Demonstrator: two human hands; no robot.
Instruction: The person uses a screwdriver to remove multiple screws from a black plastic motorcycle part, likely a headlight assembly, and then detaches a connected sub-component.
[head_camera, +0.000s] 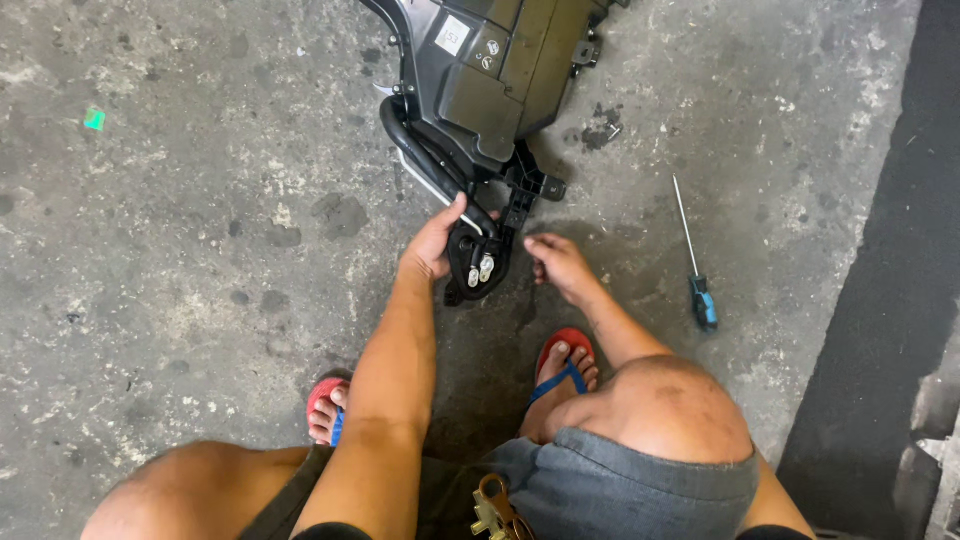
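One black plastic housing (500, 80), one screwdriver (695, 255), two red sandals (565, 355), one green scrap (94, 119).

Stained concrete floor (200, 250) carries black plastic housing (500, 70), screwdriver (695, 255) (blue handle), green scrap (94, 119).

The big black housing (500, 70) looks like hard plastic, mostly dull with a little shine. The bent black pipes (425, 150) on it look smooth and a bit glossy, and their two small ends (480, 270) shine like silver metal. The floor (180, 220) is rough grey concrete with dark stains. The screwdriver (692, 250) has a thin shiny metal rod and a blue plastic handle. The sandals (563, 352) look like smooth red rubber with blue straps. The shorts (610, 490) are soft grey cloth.
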